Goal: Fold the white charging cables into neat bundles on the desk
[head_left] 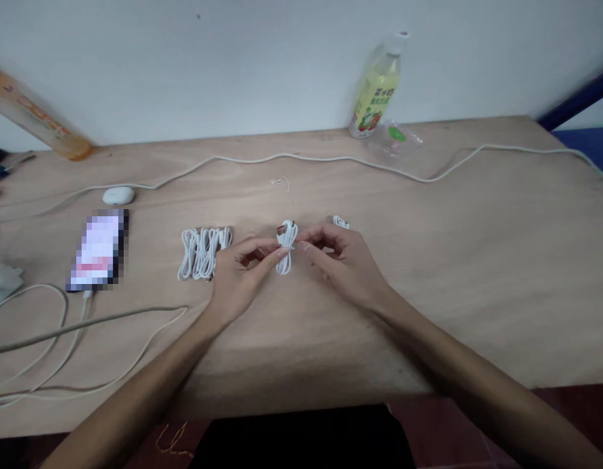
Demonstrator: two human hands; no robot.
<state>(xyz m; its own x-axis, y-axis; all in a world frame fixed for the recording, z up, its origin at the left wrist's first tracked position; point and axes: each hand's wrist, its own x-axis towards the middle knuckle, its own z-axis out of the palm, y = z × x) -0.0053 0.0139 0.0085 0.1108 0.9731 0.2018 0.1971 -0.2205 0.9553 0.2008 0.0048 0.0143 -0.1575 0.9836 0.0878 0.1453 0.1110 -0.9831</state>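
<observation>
A small coiled white cable bundle (286, 247) sits upright over the middle of the wooden table (477, 260). My left hand (240, 273) pinches it from the left and my right hand (343, 260) pinches it from the right, fingers closed at its waist. To the left lie several finished white cable bundles (203, 253) side by side. Part of another white cable (341, 222) peeks out behind my right hand.
A phone (100, 249) with a charging cord lies at the left, a white oval case (118, 195) behind it. A long white cord (330, 159) runs across the back. A yellow-green bottle (376, 91) and a clear plastic wrapper (396, 138) stand by the wall. An orange bottle (34, 117) leans at far left.
</observation>
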